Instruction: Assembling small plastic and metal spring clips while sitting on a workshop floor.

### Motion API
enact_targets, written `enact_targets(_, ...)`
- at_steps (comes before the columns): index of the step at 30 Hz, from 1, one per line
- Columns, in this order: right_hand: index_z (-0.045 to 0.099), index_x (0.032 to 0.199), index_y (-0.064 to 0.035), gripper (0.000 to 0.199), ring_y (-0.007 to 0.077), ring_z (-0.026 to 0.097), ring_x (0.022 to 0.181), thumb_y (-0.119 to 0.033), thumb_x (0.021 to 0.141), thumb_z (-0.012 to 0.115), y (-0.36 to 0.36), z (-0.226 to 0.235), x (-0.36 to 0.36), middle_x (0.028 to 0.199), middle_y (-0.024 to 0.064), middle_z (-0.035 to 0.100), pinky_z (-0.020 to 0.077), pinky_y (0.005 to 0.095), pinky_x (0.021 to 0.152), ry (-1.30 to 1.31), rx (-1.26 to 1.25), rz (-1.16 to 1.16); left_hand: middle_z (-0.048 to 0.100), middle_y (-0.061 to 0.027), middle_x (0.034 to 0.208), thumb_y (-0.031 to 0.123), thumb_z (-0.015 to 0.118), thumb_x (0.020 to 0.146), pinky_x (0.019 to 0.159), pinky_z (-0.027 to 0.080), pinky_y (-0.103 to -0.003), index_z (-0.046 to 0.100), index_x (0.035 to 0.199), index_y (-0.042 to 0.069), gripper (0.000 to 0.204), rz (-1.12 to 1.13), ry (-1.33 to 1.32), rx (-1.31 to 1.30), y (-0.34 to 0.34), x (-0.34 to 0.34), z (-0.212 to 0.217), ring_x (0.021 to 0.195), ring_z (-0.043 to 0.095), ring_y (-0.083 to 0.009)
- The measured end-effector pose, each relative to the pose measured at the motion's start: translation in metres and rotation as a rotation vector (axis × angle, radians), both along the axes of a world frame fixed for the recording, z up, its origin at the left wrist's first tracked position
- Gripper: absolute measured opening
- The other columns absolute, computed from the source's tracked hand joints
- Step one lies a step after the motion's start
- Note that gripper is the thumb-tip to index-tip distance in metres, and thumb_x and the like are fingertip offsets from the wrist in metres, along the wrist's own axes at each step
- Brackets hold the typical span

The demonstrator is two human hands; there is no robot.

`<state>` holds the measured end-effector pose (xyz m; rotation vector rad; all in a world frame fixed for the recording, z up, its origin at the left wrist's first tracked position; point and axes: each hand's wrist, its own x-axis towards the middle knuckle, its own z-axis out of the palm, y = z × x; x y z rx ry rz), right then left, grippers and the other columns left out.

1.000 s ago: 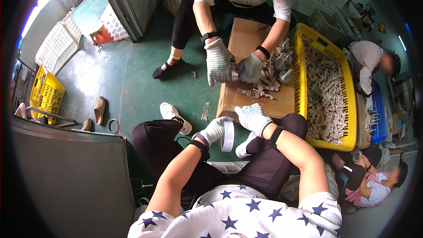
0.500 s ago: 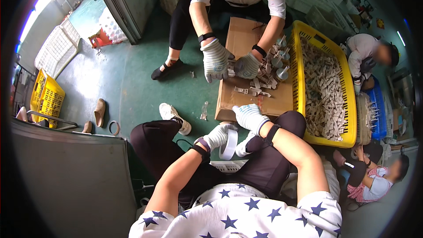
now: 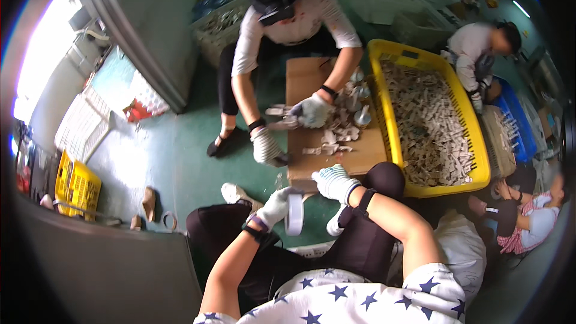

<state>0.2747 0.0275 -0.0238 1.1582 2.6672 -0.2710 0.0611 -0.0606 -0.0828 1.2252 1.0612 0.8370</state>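
My left hand, in a white knitted glove, grips a roll of tape hanging upright over my lap. My right hand, also gloved, is at the near edge of a cardboard sheet. Its fingers are closed; whatever they pinch is too small to make out. Pale clip-like pieces lie loose on the cardboard, beside round grey-topped parts. Across from me, a co-worker's gloved hand holds a few flat pale pieces; that person's other hand is by the cardboard's left edge.
A yellow crate full of pale pieces stands right of the cardboard. Two other people sit at the right, near a blue crate. At the left are a yellow basket, shoes and a grey panel.
The view has shifted. My left hand, still holding the tape roll, has moved left, farther from my right hand. The co-worker's hands have separated, and pale pieces are now held past the cardboard's left edge.
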Motion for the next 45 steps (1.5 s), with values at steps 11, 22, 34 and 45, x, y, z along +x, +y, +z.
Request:
enact_targets(11,0.062,0.11,-0.0052,0.037,0.0219,0.063,0.091,-0.039,0.095,0.058,0.037,0.042,0.02,0.101,0.0089,0.066,0.0487,0.0351,0.078,0.953,-0.465,-0.188,0.064,-0.002,0.115,-0.02,0.058,0.078,0.092,0.048,-0.028,0.061,0.121,0.006,0.05,0.16,-0.052,0.091,0.05,0.003,0.084,0.105,0.059,-0.012)
enact_targets(22,0.058,0.12,-0.0034,0.045,0.0114,0.06,0.094,-0.039,0.094,0.061,0.041,0.118,-0.022,0.099,0.0015,0.063,0.0491,0.0275,0.08,1.54,-1.364,-0.172,0.064,-0.0153,0.117,0.007,0.06,0.092,0.097,0.048,-0.037,0.057,0.124,-0.006,0.035,0.103,-0.344,-0.211,0.166,-0.024,0.209,0.107,0.061,-0.0231)
enact_targets(34,0.06,0.118,-0.0016,0.037,0.0112,0.062,0.094,-0.031,0.095,0.061,0.096,0.063,-0.025,0.099,0.0031,0.065,0.0504,0.027,0.084,1.733,-1.263,-0.383,0.068,-0.0163,0.099,-0.008,0.066,0.083,0.071,0.058,-0.036,0.021,0.152,0.016,0.085,0.038,-0.04,-0.242,0.272,0.02,0.177,0.083,0.069,-0.024)
enact_targets(45,0.056,0.123,-0.0006,0.051,0.0135,0.056,0.093,-0.042,0.093,0.062,0.089,0.088,-0.012,0.102,0.0045,0.062,0.044,0.0297,0.087,1.646,-1.31,-0.157,0.06,-0.0108,0.09,-0.01,0.057,0.084,0.082,0.054,-0.045,0.035,0.142,0.013,0.066,0.822,-0.228,-0.243,0.401,-0.003,0.089,0.079,0.062,-0.0252)
